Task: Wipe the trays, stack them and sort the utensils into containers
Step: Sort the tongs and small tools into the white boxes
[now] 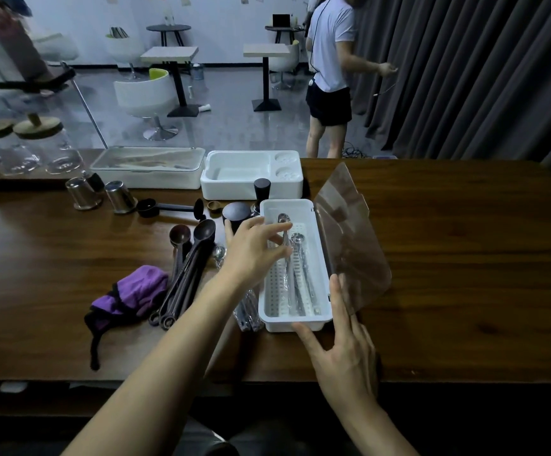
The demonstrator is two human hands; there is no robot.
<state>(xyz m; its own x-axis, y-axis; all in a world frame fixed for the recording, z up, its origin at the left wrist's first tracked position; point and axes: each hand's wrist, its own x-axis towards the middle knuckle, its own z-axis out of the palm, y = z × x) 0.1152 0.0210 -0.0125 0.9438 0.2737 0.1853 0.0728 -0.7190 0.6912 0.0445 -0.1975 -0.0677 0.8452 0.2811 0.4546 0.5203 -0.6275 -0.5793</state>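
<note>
Utensils are what I am sorting now, and two wrapped metal spoons (295, 268) already lie lengthwise in the white slotted container (320, 255) in front of me on the table (464, 258); my left hand (254, 250) reaches over its left rim, fingers loosely spread and curled down onto the spoons, touching them rather than clamped on anything, and I judge it is settling them flat so more will fit beside them; my right hand (343, 343) is open, thumb against the container's near end and fingers along the lower edge of the clear hinged lid (353, 238), which stands tilted back to the right; I hold it so, I think, to keep the lid from falling shut and the box from sliding while the other hand works; more wrapped utensils (247, 312) wait just beside the container's left wall, under my forearm; the dark long-handled scoops (188, 268) lie further left, near the purple cloth (132, 296), which is set aside within reach; two other white containers (251, 174) sit at the far edge, one with its lid down, one open; the dark scoops, to my mind, belong in one of those; I cannot tell from here how far the tray wiping has got.
</note>
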